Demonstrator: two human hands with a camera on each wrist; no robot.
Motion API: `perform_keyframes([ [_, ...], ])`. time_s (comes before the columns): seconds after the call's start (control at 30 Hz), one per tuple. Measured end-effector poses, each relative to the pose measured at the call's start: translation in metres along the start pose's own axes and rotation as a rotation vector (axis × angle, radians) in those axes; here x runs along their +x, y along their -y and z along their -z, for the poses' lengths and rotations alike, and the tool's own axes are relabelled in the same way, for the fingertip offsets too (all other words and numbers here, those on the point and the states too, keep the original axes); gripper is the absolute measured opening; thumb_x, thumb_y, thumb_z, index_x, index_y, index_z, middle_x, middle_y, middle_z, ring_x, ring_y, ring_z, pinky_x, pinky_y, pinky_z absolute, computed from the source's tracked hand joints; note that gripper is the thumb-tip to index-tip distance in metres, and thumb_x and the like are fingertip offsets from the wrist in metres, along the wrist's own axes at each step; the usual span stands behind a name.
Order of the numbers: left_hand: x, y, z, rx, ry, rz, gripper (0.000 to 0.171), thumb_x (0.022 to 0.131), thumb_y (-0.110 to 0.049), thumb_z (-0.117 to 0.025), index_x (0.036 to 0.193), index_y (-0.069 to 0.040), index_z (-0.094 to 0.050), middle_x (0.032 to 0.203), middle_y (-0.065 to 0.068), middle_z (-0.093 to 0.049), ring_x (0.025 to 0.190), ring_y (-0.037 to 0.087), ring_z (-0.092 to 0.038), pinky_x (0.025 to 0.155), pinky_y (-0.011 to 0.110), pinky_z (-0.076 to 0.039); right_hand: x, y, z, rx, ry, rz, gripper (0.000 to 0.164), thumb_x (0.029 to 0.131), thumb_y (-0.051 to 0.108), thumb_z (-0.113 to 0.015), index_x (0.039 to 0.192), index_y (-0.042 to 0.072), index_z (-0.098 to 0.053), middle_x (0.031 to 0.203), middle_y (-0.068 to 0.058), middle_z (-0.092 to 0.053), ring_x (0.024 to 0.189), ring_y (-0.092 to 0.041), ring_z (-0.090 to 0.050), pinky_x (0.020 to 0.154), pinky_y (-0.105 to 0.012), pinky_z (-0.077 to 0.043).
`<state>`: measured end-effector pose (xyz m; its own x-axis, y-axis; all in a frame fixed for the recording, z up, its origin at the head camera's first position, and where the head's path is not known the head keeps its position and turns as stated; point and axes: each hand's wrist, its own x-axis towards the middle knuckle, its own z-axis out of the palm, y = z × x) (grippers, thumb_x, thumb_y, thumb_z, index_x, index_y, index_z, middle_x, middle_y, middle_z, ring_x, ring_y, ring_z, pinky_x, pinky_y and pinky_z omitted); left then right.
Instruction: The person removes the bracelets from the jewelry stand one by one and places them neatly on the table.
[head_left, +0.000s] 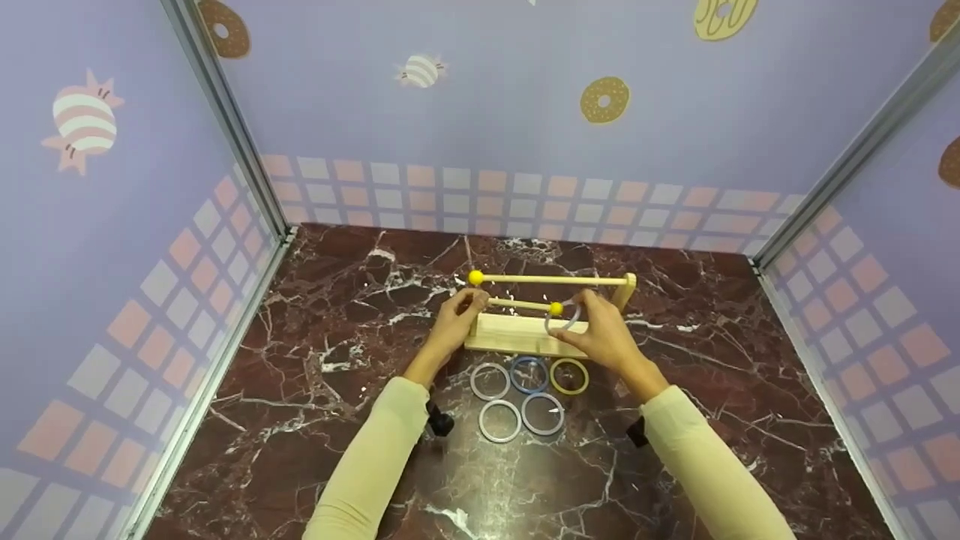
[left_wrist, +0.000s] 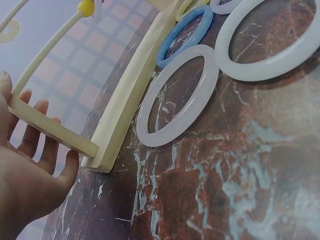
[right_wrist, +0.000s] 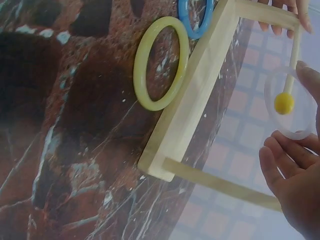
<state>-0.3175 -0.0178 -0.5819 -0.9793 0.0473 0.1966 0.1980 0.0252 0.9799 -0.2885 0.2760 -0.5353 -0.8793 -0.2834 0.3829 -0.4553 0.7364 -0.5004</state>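
A pale wooden bangle stand [head_left: 525, 345] has two horizontal rods at different heights, each tipped with a yellow ball. My left hand [head_left: 452, 322] holds the top of its short left post [left_wrist: 52, 127], thumb on one side and fingers behind. With thumb and fingertips, my right hand [head_left: 609, 336] pinches a translucent whitish bangle [right_wrist: 268, 102] at the free end of the lower rod. The yellow ball [right_wrist: 284, 103] on that rod shows inside the bangle's opening. Parts of the bangle's rim are hidden by the right fingers.
Several bangles lie on the dark red marbled table in front of the stand, among them a blue one [head_left: 529, 391], a yellow one [head_left: 570, 392] and a white one [head_left: 499, 440]. The upper rod [head_left: 551, 280] runs behind the hands. Patterned panels [head_left: 510, 112] enclose the back and sides.
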Motion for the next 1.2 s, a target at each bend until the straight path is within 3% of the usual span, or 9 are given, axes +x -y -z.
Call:
perform_keyframes([
  [0.2, -0.01, -0.026, -0.001, 0.008, 0.0, -0.01, 0.021, 0.107, -0.015, -0.065, 0.114, 0.005, -0.069, 0.102, 0.01, -0.069, 0.096, 0.018, -0.06, 0.089, 0.029, -0.045, -0.014, -0.004, 0.007, 0.011, 0.021, 0.023, 0.062, 0.079, 0.042, -0.095, 0.112, 0.003, -0.061, 0.103, -0.014, -0.068, 0.091, -0.031, -0.061, 0.083, -0.048, -0.05],
  [0.33, -0.012, -0.028, -0.001, -0.006, -0.019, -0.015, 0.021, 0.107, -0.015, -0.065, 0.115, 0.005, -0.069, 0.103, 0.008, -0.069, 0.097, 0.016, -0.059, 0.092, 0.031, -0.045, -0.028, -0.008, 0.013, 0.018, 0.075, 0.028, 0.061, 0.079, 0.042, -0.095, 0.11, 0.003, -0.061, 0.102, -0.013, -0.067, 0.089, -0.033, -0.062, 0.079, -0.048, -0.051],
  [0.43, -0.01, -0.026, -0.002, -0.011, -0.031, -0.01, 0.021, 0.107, -0.016, -0.066, 0.114, 0.004, -0.07, 0.105, 0.01, -0.07, 0.099, 0.019, -0.06, 0.094, 0.031, -0.045, -0.037, -0.012, 0.018, 0.026, 0.104, 0.026, 0.059, 0.079, 0.042, -0.095, 0.109, 0.004, -0.061, 0.1, -0.01, -0.067, 0.087, -0.031, -0.063, 0.077, -0.046, -0.052],
  [0.63, -0.001, -0.001, -0.002, 0.011, -0.004, 0.001, 0.026, 0.108, -0.022, -0.065, 0.117, 0.001, -0.07, 0.108, 0.017, -0.07, 0.105, 0.033, -0.062, 0.09, 0.03, -0.045, -0.059, -0.016, 0.026, -0.001, 0.135, 0.041, 0.061, 0.075, 0.046, -0.097, 0.104, 0.006, -0.061, 0.088, -0.002, -0.059, 0.075, -0.018, -0.052, 0.066, -0.036, -0.046],
  [0.73, 0.003, 0.007, 0.0, 0.004, 0.011, 0.0, 0.027, 0.107, -0.027, -0.067, 0.116, -0.002, -0.072, 0.105, 0.009, -0.07, 0.103, 0.027, -0.062, 0.09, 0.03, -0.045, -0.07, -0.016, 0.027, -0.016, 0.164, 0.048, 0.061, 0.075, 0.047, -0.097, 0.103, 0.006, -0.061, 0.086, 0.002, -0.056, 0.075, -0.015, -0.05, 0.066, -0.034, -0.045],
  [0.87, 0.003, 0.007, 0.002, -0.004, 0.031, 0.004, 0.026, 0.106, -0.03, -0.068, 0.115, -0.006, -0.073, 0.104, 0.001, -0.068, 0.1, 0.018, -0.06, 0.093, 0.031, -0.046, -0.084, -0.015, 0.025, -0.016, 0.204, 0.047, 0.063, 0.077, 0.055, -0.093, 0.104, 0.007, -0.063, 0.084, 0.006, -0.055, 0.074, -0.012, -0.051, 0.066, -0.032, -0.047],
  [1.03, 0.003, 0.007, 0.002, 0.004, 0.043, 0.006, 0.026, 0.106, -0.029, -0.067, 0.117, -0.006, -0.072, 0.107, 0.008, -0.069, 0.102, 0.024, -0.062, 0.091, 0.03, -0.046, -0.1, -0.019, 0.02, -0.003, 0.221, 0.048, 0.061, 0.08, 0.062, -0.088, 0.104, 0.011, -0.065, 0.084, 0.01, -0.056, 0.074, -0.01, -0.052, 0.066, -0.032, -0.047],
  [1.2, 0.0, 0.001, -0.001, 0.019, 0.004, 0.002, 0.023, 0.107, -0.024, -0.067, 0.116, -0.003, -0.071, 0.107, 0.011, -0.069, 0.102, 0.026, -0.062, 0.09, 0.03, -0.045, -0.106, -0.022, 0.014, 0.009, 0.217, 0.054, 0.059, 0.079, 0.062, -0.088, 0.103, 0.012, -0.065, 0.086, 0.011, -0.059, 0.076, -0.013, -0.057, 0.069, -0.035, -0.049],
])
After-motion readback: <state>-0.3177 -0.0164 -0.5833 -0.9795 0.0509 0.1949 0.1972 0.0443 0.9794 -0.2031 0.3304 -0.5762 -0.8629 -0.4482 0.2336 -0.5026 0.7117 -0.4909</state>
